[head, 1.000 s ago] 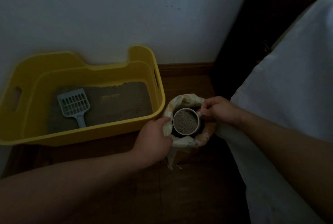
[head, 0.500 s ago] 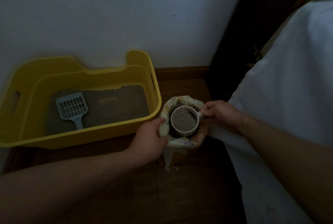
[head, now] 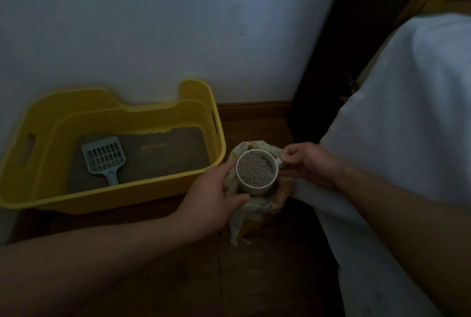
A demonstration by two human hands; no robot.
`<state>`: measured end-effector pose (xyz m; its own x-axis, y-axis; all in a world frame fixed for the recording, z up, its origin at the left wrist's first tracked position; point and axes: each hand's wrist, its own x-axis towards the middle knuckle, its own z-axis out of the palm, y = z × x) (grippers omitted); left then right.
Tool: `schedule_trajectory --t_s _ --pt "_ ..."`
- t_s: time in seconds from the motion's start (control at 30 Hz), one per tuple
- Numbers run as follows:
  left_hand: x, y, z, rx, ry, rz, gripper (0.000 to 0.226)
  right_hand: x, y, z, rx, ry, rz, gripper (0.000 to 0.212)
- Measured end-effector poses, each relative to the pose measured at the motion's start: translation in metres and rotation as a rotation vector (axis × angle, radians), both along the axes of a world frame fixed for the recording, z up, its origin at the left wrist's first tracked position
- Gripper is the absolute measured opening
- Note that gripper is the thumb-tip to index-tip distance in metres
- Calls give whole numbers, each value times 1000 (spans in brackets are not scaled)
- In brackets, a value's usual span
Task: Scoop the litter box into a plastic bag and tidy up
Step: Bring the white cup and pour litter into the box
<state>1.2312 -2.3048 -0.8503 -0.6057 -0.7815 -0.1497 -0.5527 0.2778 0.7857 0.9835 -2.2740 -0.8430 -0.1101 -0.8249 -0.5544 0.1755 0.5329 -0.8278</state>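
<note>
A yellow litter box (head: 38, 123) stands on the wooden floor against the wall, holding grey litter. A pale blue slotted scoop (head: 105, 157) lies on the litter at its left. Just right of the box sits a litter bag (head: 257, 208) with its mouth open. My left hand (head: 212, 202) grips the near left edge of the bag's mouth. My right hand (head: 307, 163) pinches the handle of a white cup (head: 257, 172) full of grey granules, held just above the bag's opening.
White bedding (head: 407, 118) hangs at the right, touching the bag's side. A dark gap and a wooden baseboard (head: 254, 109) lie behind the bag. Bare wooden floor (head: 242, 278) stretches toward me. The room is dim.
The full cup has risen out of the bag's mouth. Both hands keep their grips, and the view has shifted so everything sits lower in frame.
</note>
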Motion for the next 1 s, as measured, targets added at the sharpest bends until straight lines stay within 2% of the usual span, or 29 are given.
schedule_trajectory --t_s 0.2,0.4,1.0 --pt "-10 -5 12 105 179 -6 81 5 8 10 -50 -96 -41 25" --pt "-11 -9 13 147 246 -38 76 7 14 21 -104 -132 -62 19" --pt "35 -55 53 -66 357 107 72 54 -43 68 -339 -73 71 24"
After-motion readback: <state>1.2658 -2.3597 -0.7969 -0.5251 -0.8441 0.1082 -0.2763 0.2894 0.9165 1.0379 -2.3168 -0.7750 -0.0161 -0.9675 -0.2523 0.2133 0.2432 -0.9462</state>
